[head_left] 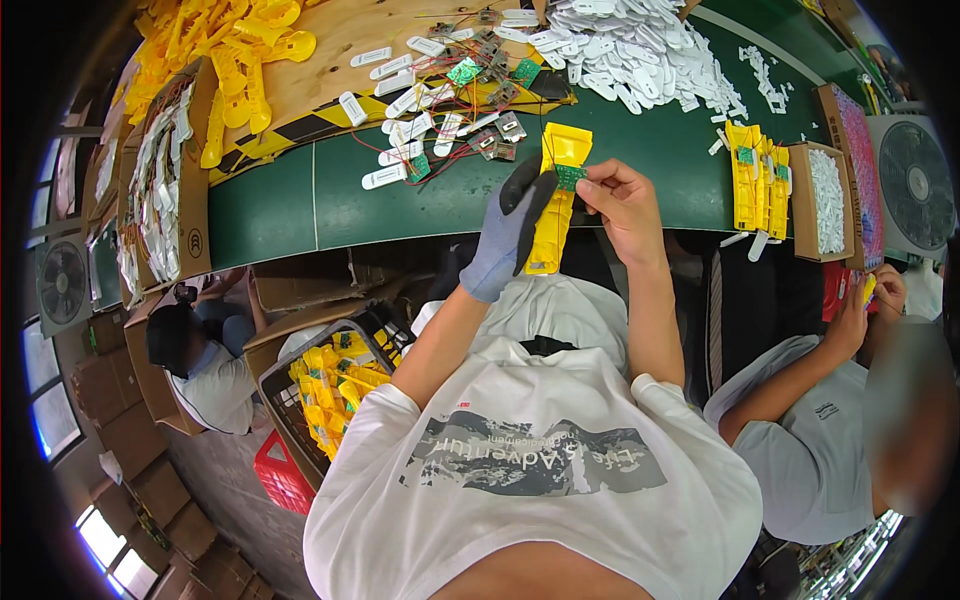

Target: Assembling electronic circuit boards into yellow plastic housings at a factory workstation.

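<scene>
My left hand (512, 230), in a blue-grey glove with black fingers, is closed around a yellow plastic housing (550, 232) held upright at the table's front edge. Between the thumb and fingers of my bare right hand (625, 205) is a small green circuit board (570, 178), which lies against the housing's upper part. A dark wire runs up from about there. Whether the board sits inside the housing or only in front of it, I cannot tell. Just beyond my hands lie white oval pieces (385, 176) with red wires and small green boards.
White plastic parts (625, 55) are heaped at the back. Yellow housings (235, 75) pile up far left, beside a carton (197, 190). More housings (757, 180) stand right, near a box of white pieces (828, 205). A black crate (290, 405) is at lower left. A co-worker (810, 430) sits right.
</scene>
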Tool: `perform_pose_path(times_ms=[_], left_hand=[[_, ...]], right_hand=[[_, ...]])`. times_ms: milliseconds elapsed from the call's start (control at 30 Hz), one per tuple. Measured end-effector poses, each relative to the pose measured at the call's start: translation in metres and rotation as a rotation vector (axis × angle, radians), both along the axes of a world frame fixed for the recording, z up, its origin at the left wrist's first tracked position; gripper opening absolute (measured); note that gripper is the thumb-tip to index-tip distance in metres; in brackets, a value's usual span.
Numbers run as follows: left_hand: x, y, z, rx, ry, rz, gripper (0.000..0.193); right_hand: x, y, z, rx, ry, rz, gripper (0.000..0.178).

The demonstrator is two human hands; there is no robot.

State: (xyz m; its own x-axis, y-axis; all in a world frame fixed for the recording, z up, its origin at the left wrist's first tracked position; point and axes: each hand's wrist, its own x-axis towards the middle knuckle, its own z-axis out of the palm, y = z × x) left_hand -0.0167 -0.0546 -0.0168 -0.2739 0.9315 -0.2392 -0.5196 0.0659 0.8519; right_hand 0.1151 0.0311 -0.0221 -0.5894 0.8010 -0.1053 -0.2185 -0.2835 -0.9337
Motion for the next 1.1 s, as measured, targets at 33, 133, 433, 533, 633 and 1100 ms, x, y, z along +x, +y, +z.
perform_pose_path(times_ms=[33,133,433,533,633,1100], left_hand=[[0.001,0.001,0.001,-0.006,0.076,0.006,0.038],[0.001,0.001,0.003,-0.042,0.125,0.021,0.033],[0.001,0.002,-0.014,-0.045,0.284,0.061,0.022],[0.002,0.002,-0.009,-0.059,0.236,0.055,0.023],[0.005,0.002,-0.021,-0.045,0.248,0.092,0.026],[0.005,0.000,-0.030,0.038,0.169,0.181,0.048]], right_hand=[[-0.002,-0.002,0.003,-0.003,-0.001,-0.002,0.013],[-0.003,-0.006,0.014,-0.007,-0.100,-0.044,0.009],[-0.011,-0.010,0.020,0.795,-0.533,-0.040,0.016],[-0.015,-0.016,0.019,0.816,-0.521,-0.099,0.017],[-0.018,-0.021,0.014,0.797,-0.543,-0.166,0.018],[-0.020,-0.011,0.015,0.624,-0.548,0.017,0.022]])
